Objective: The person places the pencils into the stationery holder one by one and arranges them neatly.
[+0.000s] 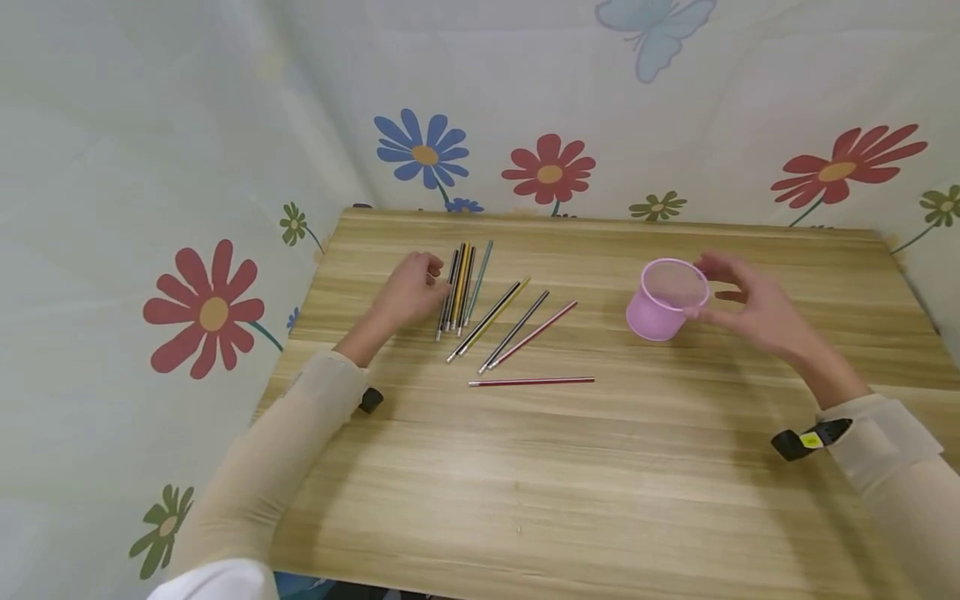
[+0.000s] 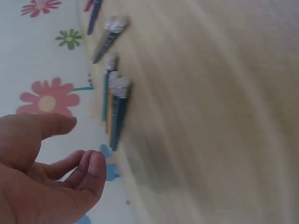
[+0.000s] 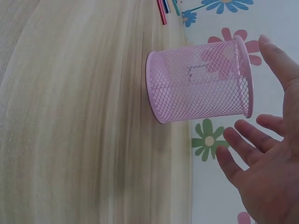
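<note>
A pink mesh pencil cup (image 1: 655, 318) stands upright on the table. Beside its right rim is my right hand (image 1: 753, 308), fingers spread. In the right wrist view, a gap shows between those fingers and the cup (image 3: 198, 84). My left hand (image 1: 408, 292) hovers at the left side of a bunch of pencils (image 1: 459, 292), dark, yellow and teal. Its thumb and fingers stand apart with nothing between them in the left wrist view, where the pencils (image 2: 119, 107) lie beyond the fingertips. Right of the bunch lie dark and yellow pencils (image 1: 491, 321) and a red pencil (image 1: 536, 333).
Another red pencil (image 1: 532, 382) lies crosswise on the wooden table (image 1: 555, 475), nearer the front. A flower-printed cloth (image 1: 480, 75) hangs behind the table's back edge and along its left side. Each wrist wears a black strap-on device (image 1: 798, 442).
</note>
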A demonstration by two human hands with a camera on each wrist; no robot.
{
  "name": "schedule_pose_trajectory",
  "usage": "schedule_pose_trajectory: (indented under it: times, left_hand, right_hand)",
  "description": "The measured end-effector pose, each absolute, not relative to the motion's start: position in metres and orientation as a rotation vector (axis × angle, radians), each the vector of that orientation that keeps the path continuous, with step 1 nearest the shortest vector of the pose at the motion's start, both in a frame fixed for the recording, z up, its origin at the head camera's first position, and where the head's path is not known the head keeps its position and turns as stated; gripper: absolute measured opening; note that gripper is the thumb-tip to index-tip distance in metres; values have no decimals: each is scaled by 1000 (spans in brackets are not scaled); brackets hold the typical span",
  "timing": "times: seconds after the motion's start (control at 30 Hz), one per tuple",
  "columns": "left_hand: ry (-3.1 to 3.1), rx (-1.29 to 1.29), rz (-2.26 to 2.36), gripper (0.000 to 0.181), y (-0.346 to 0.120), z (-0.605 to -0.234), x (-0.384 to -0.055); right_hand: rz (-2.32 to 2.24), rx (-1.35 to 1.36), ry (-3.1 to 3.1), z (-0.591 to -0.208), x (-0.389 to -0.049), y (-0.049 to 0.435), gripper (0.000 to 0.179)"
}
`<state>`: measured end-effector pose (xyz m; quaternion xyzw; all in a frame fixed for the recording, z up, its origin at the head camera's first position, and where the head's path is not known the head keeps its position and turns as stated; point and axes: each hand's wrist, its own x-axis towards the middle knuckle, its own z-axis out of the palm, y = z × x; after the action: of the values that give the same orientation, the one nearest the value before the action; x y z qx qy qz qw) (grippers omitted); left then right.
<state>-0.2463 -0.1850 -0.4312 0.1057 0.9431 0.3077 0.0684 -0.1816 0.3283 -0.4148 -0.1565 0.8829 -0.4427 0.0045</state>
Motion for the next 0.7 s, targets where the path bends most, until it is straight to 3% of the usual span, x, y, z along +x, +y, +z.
schedule_pose_trajectory:
  times: [0.23, 0.7]
  left_hand:
    - [2857, 195, 921, 33, -188, -456, -256]
    - [2899, 152, 764, 25, -174, -460, -277]
  right_hand:
    - [-1453, -489, 2692, -423, -183, 329, 82]
    - [-1385, -493, 2700, -426, -191, 323, 84]
